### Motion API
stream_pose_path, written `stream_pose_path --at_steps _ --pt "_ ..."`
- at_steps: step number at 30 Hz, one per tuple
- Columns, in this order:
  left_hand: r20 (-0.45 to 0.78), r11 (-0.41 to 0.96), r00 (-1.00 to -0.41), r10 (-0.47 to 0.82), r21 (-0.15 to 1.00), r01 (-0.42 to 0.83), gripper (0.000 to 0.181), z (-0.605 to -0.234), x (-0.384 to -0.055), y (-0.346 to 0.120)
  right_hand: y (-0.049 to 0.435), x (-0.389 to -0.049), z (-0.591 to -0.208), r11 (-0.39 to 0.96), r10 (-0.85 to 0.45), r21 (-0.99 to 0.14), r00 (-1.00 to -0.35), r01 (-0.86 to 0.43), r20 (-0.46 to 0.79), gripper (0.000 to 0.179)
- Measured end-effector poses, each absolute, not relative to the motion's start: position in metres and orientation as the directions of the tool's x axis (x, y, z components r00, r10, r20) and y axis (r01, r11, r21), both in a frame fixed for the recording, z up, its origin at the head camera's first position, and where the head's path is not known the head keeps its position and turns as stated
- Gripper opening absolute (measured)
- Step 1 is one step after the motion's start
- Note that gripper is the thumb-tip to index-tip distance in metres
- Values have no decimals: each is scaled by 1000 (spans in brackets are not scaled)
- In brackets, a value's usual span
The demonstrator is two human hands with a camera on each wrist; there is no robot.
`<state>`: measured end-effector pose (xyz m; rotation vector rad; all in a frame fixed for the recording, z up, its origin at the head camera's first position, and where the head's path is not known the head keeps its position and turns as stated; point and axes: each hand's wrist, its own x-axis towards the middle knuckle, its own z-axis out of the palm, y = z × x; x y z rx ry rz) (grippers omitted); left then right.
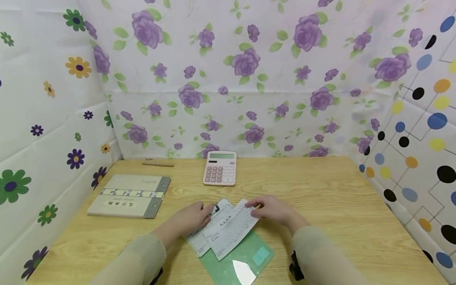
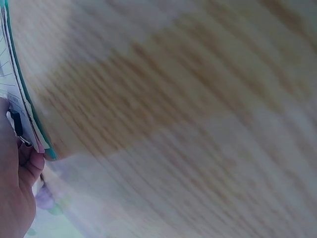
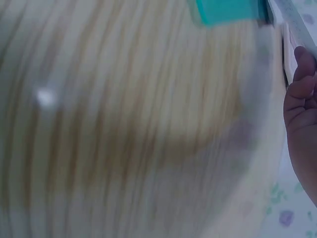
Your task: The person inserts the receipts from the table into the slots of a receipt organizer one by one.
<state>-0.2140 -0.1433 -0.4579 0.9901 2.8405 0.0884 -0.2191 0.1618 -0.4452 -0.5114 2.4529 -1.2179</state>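
Observation:
My left hand [image 1: 190, 218] grips the upper left edge of a stack of printed forms [image 1: 197, 241], its fingers beside a black binder clip [image 1: 216, 209]. In the left wrist view the fingers curl round the stack's edge close to the clip [image 2: 16, 122]. With thumb and fingers my right hand [image 1: 273, 209] pinches the upper right corner of a top form [image 1: 235, 231], which is slanted across the others. Under the papers lies a green folder [image 1: 228, 267] with a pale label [image 1: 261, 256]; its teal corner [image 3: 223, 11] shows in the right wrist view.
A pink calculator [image 1: 219, 168] stands behind the papers. To the left lies a beige ledger book [image 1: 130, 196] with a grey spine, and behind it a brown pen-like stick [image 1: 158, 163]. Patterned cloth [image 1: 228, 118] encloses the wooden table [image 1: 338, 198] at the back and sides.

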Motion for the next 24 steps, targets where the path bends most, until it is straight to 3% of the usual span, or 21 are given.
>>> stream_pose_path --at_steps 10,20,24 --pt "-79 760 -756 650 76 646 50 -461 -217 -146 126 -217 -445 574 -538 -779 -833 -252 -126 24" --pt "-106 786 -779 618 97 610 50 -459 -216 -144 102 -214 -456 583 -521 -756 -851 -298 -66 29" --pt "-115 795 -787 607 91 600 51 -459 -215 -143 93 -211 -461 647 -505 -679 -862 -349 -39 36"
